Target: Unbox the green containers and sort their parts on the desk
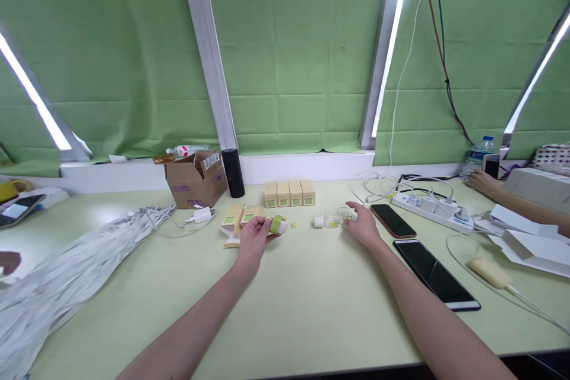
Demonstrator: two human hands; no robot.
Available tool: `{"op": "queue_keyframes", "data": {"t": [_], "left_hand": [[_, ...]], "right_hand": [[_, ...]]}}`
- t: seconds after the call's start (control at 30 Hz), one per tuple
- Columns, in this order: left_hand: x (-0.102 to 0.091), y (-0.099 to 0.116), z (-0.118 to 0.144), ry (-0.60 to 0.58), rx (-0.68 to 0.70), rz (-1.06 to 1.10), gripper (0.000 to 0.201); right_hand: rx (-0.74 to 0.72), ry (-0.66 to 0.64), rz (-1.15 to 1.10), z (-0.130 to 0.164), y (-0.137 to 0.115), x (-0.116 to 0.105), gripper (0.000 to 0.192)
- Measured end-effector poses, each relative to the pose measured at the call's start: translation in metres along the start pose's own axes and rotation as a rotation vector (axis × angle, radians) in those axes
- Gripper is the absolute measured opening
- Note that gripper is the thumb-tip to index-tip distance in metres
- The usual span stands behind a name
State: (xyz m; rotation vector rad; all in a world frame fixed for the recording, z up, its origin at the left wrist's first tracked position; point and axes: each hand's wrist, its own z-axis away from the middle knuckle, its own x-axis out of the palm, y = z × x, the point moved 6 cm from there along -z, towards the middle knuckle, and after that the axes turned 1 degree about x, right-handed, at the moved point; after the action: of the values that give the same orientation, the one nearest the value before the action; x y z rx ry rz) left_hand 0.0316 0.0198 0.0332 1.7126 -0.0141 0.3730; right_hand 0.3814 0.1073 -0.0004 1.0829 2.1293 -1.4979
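My left hand (253, 240) is closed on a small bottle (278, 225) with a green label and a white end, held just over the table. Two opened cream cartons with green labels, one of them a carton (230, 218), lie behind that hand. A tiny yellow-green piece (293, 225) rests on the table to the right. My right hand (364, 224) has its thumb and fingers around the white-ended part of a small clear bottle (344, 214). Another clear bottle (331, 219) with a white cap lies on its side at its left.
Several small cream boxes (289, 194) stand in a row behind. A brown cardboard box (196, 179) and a black cylinder (233, 173) are back left, white strips (89, 267) left. Phones (436, 274), a power strip (431, 212) and cables lie right. Another person's arm (512, 196) reaches in.
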Motion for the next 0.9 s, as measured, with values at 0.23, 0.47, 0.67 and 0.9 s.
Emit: {"op": "queue_keyframes", "data": {"t": [0.23, 0.47, 0.67, 0.9], "left_hand": [[0.000, 0.000, 0.000, 0.004, 0.005, -0.009, 0.050], [0.000, 0.001, 0.002, 0.011, 0.008, -0.014, 0.046], [0.001, 0.000, 0.001, 0.011, 0.007, -0.024, 0.046], [0.001, -0.002, 0.001, 0.012, 0.008, -0.014, 0.051]], "right_hand": [[-0.357, -0.056, 0.240, 0.022, -0.052, -0.003, 0.034], [-0.318, -0.073, 0.227, 0.021, -0.048, 0.010, 0.024], [-0.295, -0.069, 0.225, 0.018, -0.044, 0.016, 0.024], [-0.274, -0.044, 0.247, 0.018, -0.045, 0.019, 0.022]]}}
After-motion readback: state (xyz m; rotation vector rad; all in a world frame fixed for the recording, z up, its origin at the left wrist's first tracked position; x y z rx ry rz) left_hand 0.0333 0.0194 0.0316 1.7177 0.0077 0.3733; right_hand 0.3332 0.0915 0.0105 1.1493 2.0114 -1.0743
